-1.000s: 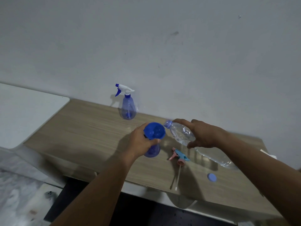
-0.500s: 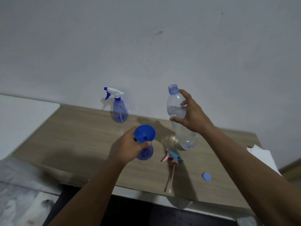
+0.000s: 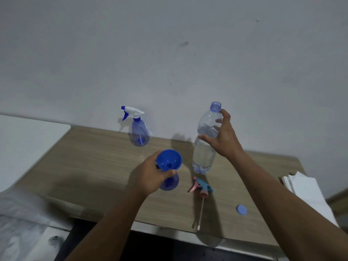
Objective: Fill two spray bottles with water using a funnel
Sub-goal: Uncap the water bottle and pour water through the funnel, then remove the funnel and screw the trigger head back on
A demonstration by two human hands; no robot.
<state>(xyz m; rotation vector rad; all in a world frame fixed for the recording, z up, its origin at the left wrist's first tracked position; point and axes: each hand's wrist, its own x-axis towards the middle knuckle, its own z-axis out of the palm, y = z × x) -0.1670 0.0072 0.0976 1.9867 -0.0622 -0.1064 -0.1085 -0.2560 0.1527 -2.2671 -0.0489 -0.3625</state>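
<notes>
1. White surface [image 3: 28,140], far left, abutting the desk [image 3: 94,166], a wood-grain top against a pale wall.
2. First spray bottle [image 3: 140,135]: translucent blue, white-and-blue trigger head fitted, upright at the back of the desk near the wall, apart from both grips.
3. My left grip [image 3: 150,178]: clenched round the neck of the second spray bottle [image 3: 169,182], thumb across the front just below the funnel.
4. Second spray bottle: blue, headless, standing at mid-desk.
5. Funnel [image 3: 169,160]: blue, seated in that bottle's mouth, bowl tipped slightly toward me.
6. Water bottle [image 3: 205,147]: clear, uncapped, near upright just right of the funnel, water in its lower part. I could not tell whether its base touched the desk.
7. My right grip [image 3: 224,140]: grasping the water bottle's upper half, thumb in front, fingers behind.
8. Trigger head [image 3: 202,188]: pink and blue, lying on the desk, dip tube pointing toward the near edge.
9. Bottle cap [image 3: 241,210]: blue, flat on the desk, further right.
10. White paper [image 3: 305,193]: stacked at the desk's right end.
</notes>
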